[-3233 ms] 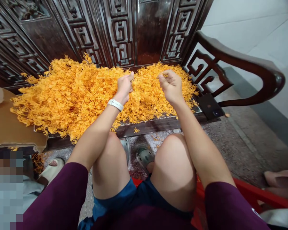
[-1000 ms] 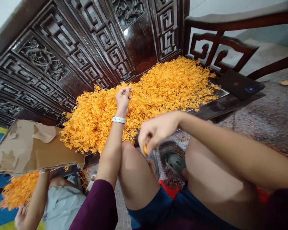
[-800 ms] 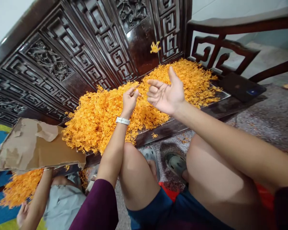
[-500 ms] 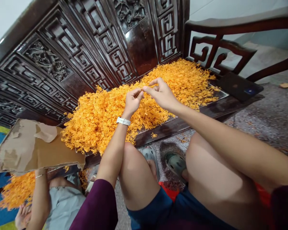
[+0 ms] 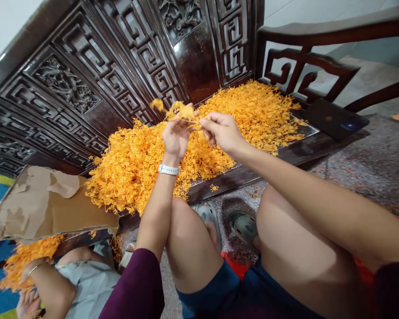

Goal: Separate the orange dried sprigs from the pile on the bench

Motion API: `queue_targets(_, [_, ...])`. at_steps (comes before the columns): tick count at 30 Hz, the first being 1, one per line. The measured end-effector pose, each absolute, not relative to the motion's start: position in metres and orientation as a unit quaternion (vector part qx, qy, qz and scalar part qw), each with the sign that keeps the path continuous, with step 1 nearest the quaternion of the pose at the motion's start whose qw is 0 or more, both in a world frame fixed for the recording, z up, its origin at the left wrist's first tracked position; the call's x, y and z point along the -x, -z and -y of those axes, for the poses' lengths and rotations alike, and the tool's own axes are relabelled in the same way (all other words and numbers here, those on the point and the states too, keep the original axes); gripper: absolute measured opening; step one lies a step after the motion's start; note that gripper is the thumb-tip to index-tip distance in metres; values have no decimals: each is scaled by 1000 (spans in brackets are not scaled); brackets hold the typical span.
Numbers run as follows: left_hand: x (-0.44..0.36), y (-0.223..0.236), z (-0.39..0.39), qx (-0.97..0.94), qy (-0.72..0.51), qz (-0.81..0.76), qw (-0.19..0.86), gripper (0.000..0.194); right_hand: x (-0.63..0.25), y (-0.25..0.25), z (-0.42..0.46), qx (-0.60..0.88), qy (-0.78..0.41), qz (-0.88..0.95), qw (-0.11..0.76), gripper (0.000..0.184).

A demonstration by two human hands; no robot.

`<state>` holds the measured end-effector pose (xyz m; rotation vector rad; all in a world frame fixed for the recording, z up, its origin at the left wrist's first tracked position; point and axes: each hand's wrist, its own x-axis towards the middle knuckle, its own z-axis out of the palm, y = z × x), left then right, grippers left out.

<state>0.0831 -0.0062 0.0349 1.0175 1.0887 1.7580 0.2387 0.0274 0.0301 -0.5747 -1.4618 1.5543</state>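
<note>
Both my hands meet over a large heap of orange, many-pronged pieces [image 5: 136,161] that look like plastic flower parts. My right hand [image 5: 224,133] pinches the thin end of an orange flower strand [image 5: 182,110] between thumb and forefinger. Its looser part, smeared by motion, stretches left across the fingers of my left hand [image 5: 177,135]. The left palm faces me, with the fingers curled around part of the strand; their exact grip is partly hidden. A white watch band [image 5: 169,169] circles my left wrist.
The heap lies on a dark carved wooden bench [image 5: 226,184]. A phone [image 5: 335,118] rests near its right armrest [image 5: 322,40]. Torn cardboard [image 5: 53,204] stands at left, beside another person's hand [image 5: 29,301] and a second orange pile [image 5: 29,261].
My left hand has turned its palm toward me and risen slightly. The orange strand has swung up and left across its fingers. The other person's arm has shifted left.
</note>
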Motion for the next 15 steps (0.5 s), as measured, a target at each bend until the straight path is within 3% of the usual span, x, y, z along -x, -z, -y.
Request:
queue_targets(3, [-79,-43,12,-393,-695,-441,410,31,-240,-32,-32,268,-664,530,455,31])
queue_targets(8, [-79,-19,2,-466,-609,-469,439,16,-238,-32,-33,255,-718,484,429,33])
queue_targets(15, [-71,-8,-3,-416,-599,-426,536,12,-238,-35,-46,244,-776,407,415,32])
